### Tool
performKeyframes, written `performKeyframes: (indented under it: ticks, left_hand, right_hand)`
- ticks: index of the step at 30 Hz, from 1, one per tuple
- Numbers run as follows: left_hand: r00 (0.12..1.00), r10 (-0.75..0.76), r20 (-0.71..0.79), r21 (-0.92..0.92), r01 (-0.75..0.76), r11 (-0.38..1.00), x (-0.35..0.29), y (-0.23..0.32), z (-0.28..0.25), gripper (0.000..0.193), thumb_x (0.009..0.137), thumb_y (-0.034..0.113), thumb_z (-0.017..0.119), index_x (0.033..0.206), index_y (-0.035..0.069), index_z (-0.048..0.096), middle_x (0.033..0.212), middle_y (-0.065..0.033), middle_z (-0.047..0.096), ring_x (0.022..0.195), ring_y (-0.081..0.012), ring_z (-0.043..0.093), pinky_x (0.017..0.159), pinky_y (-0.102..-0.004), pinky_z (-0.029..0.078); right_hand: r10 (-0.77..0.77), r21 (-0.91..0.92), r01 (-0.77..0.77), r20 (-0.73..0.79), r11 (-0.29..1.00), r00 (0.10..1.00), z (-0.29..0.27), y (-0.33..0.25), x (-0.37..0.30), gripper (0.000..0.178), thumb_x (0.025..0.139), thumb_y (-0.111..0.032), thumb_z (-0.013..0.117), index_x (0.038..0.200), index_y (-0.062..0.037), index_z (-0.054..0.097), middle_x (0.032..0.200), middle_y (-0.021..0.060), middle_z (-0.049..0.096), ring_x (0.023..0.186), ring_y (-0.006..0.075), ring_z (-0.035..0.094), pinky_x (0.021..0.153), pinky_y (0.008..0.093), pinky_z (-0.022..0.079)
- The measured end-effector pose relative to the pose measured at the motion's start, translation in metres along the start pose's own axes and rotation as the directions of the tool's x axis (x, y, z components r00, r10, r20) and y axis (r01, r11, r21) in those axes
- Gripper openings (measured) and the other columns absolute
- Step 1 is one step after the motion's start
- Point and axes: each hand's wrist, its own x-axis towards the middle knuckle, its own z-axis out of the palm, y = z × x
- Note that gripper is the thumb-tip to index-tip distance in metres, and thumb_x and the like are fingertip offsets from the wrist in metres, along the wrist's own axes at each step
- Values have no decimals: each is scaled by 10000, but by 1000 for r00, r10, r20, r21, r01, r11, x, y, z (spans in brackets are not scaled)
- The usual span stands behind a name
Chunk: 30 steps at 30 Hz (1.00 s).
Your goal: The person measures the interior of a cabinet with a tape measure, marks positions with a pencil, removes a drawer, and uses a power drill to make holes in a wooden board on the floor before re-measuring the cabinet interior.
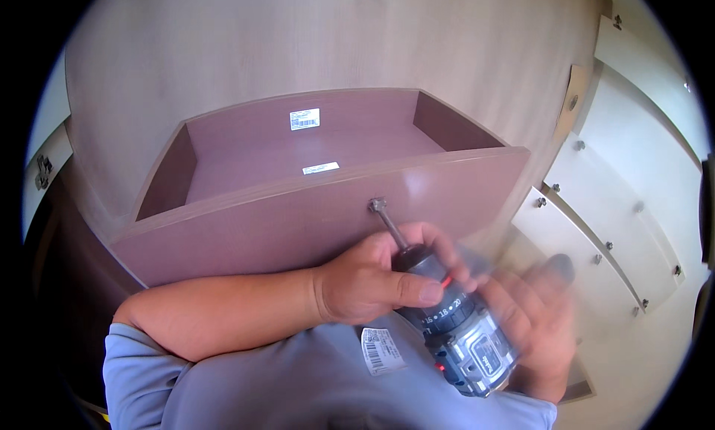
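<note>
A dark cordless drill with a numbered collar and a transparent-grey body points away from me, its long bit slanting up to the left. The bit's tip meets a small metal fitting on the brownish-pink drawer front. My left hand is closed around the drill's chuck, thumb along the collar. Against the drill's right side, my right hand is smeared by motion; whether it grips the handle is hidden. A dark rounded shape blurs beside its fingers.
The open drawer box rests on a pale wood-grain surface, two white labels inside. White panels with several metal fittings lie to the right, beside a tan strip. Another pale panel with a hinge stands left. A barcode label lies against my grey clothing.
</note>
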Motion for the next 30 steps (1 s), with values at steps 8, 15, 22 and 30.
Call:
performKeyframes:
  ticks: [8, 15, 22, 30]
  left_hand:
    - [999, -40, -37, -39, 38, 999, -2, 3, 7, 464, 911, 196, 848, 1259, 75, 567, 1256, -142, 658, 1305, -317, 624, 1174, -487, 461]
    - [993, -89, -77, 296, 108, 949, -17, -7, 3, 774, 858, 644, 832, 1333, 96, 565, 1204, -102, 687, 1131, -219, 682, 1000, -389, 549]
    - [690, -41, 723, 673, -716, -185, -35, -4, 24, 348, 937, 434, 753, 718, 181, 659, 739, -1, 631, 680, -260, 639, 577, -414, 490]
    - [360, 236, 903, 411, -557, -721, -6, 5, 84, 446, 920, 207, 749, 1344, 225, 611, 1361, -87, 645, 1201, -260, 664, 980, -474, 569]
  right_hand:
    - [11, 36, -13, 67, 999, 998, -12, -1, 4, 469, 758, -164, 736, 1219, -79, 738, 1002, 57, 750, 758, 209, 687, 727, 364, 543]
    - [140, 108, -164, 200, 981, 970, -39, -9, 18, 553, 732, -239, 724, 1252, -52, 726, 1014, 101, 765, 764, 262, 715, 723, 377, 554]
    - [190, 291, -245, 206, 925, 960, -35, -2, 18, 557, 670, -212, 797, 1204, -71, 722, 923, 114, 769, 748, 321, 726, 696, 409, 553]
    - [215, 201, -257, 208, 945, 954, -51, -28, 14, 508, 706, -258, 787, 1178, -84, 720, 844, 88, 724, 702, 311, 709, 651, 404, 554]
